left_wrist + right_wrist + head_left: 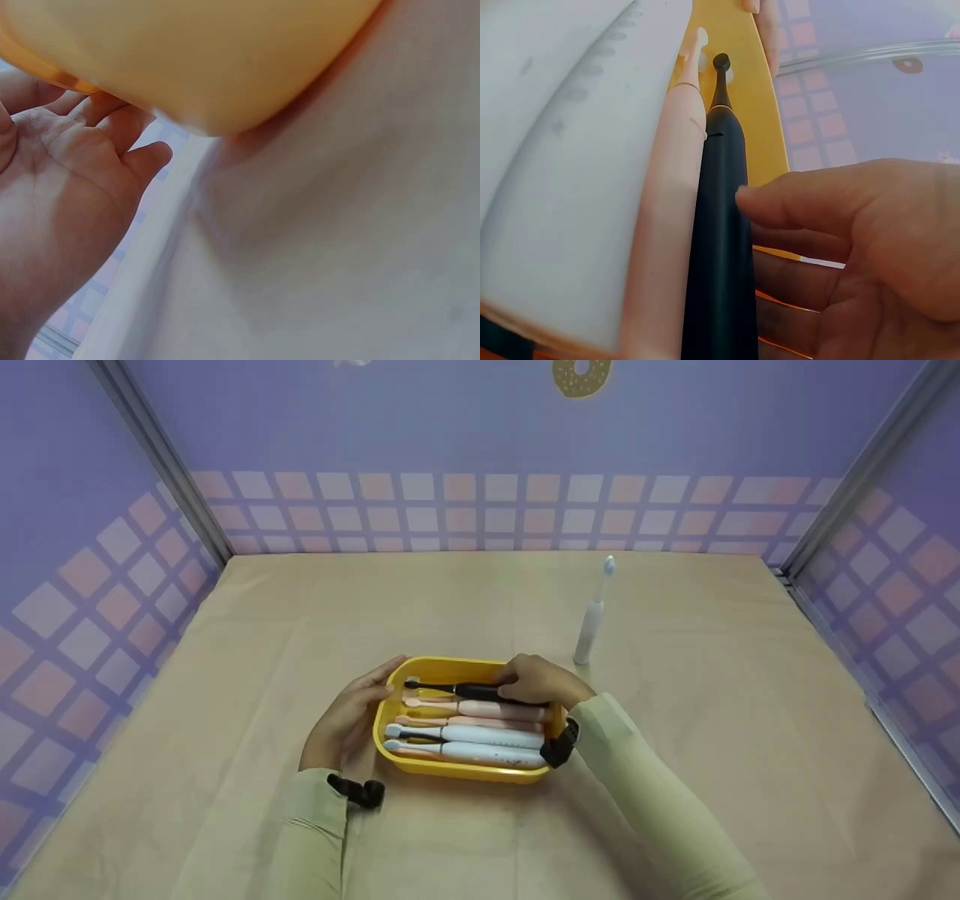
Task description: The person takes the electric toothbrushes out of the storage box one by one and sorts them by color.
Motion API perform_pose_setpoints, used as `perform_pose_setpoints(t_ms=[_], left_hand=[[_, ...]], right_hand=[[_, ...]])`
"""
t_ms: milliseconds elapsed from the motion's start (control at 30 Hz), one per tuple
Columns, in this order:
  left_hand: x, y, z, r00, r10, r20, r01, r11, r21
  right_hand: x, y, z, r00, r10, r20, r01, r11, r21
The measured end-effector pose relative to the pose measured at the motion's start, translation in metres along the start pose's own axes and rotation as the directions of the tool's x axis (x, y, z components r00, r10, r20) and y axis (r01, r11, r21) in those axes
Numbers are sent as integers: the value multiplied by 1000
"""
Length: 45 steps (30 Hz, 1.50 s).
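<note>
A yellow basket [457, 769] holds several electric toothbrushes lying side by side, white ones at the near side, pink ones in the middle. My left hand [352, 712] grips its left end, thumb at the rim and fingers outside; the left wrist view shows this hand [75, 172] against the basket's outer wall. A black electric toothbrush [474, 691] lies along the far side. My right hand [547, 681] holds its handle, the thumb over its edge and the fingers passing behind it in the right wrist view, where the fingertips are hidden by the black toothbrush [724, 225].
A white electric toothbrush [590, 630] stands upright on the beige-covered table [360, 607], beyond the basket's right end. Purple walls with pink and white squares [480, 510] enclose the back and both sides.
</note>
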<state>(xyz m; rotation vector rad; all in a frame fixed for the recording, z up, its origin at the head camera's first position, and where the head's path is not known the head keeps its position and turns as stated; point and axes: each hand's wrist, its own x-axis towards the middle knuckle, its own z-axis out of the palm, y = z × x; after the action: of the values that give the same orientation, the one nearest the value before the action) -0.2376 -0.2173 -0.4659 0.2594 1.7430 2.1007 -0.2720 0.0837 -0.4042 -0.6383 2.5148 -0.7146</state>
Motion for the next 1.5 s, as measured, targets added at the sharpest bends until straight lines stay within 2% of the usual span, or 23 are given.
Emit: perform_pose_setpoints(t_ms=[333,900,1067,1500], left_hand=[[1,0,1,1000,4,-6,-4,1000,0],[0,0,0,1000,1,-11,-1,1000,12],[0,0,-1,1000,13,8,-14,999,29],[0,0,0,1000,1,13,-1,1000,-2]], right_hand=[[-2,0,0,999,-37,-10,37,998,-42],[-6,-3,-1,997,-34,-63,35,999,9],[-7,-3,-2,996,-59,-60,59,998,1],[-7,-2,-3,998,-38,-45,37,999,-17]])
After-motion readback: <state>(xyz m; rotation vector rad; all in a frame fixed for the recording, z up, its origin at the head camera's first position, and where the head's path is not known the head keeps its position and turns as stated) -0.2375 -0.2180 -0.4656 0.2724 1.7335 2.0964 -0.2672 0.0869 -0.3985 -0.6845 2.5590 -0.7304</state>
